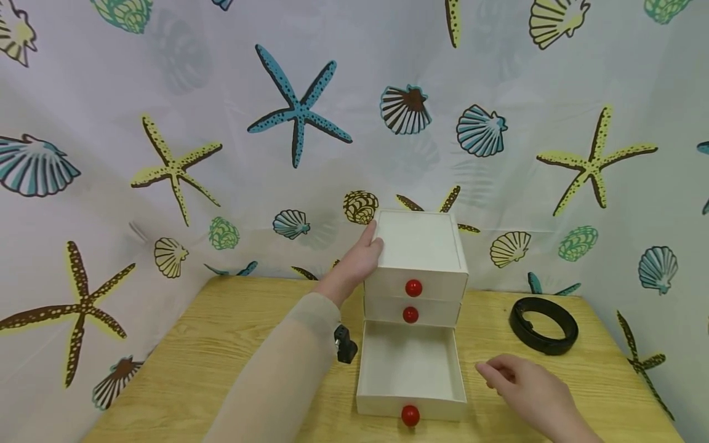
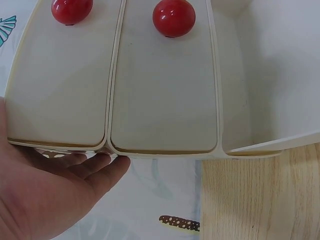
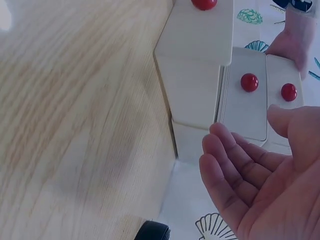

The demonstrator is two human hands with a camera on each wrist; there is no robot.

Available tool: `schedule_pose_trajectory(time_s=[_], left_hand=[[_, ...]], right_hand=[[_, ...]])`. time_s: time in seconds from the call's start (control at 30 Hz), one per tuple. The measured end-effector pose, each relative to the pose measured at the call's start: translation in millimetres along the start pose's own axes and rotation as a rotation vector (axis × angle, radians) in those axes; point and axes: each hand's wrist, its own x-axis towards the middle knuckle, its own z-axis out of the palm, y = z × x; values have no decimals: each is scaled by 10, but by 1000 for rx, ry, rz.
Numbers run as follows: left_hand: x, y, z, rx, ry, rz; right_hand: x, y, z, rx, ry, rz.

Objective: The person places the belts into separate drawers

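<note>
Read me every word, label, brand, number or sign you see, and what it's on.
No readable text or sign in any view.
The white drawer unit, red knobs and black ring show none.
The patterned cloth carries only printed shells and starfish.
The black wrist device is too small to tell.

The wood-grained tabletop [image 1: 249, 344] carries a white drawer cabinet [image 1: 421, 246], its bottom drawer [image 1: 410, 363] pulled out, and a black ring [image 1: 544, 343] lying to the right
</note>
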Motion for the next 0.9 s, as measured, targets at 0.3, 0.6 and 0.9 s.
schedule_pose_trajectory(time_s=[0.3, 0.6, 0.9], left_hand=[[11, -7, -1, -3, -1, -8], [20, -8, 2, -8, 3, 3], [38, -26, 12, -3, 6, 0]], right_hand=[[105, 163, -49, -4, 94, -83], [207, 333, -70, -34, 205, -180], [346, 499, -112, -34, 242, -161]])
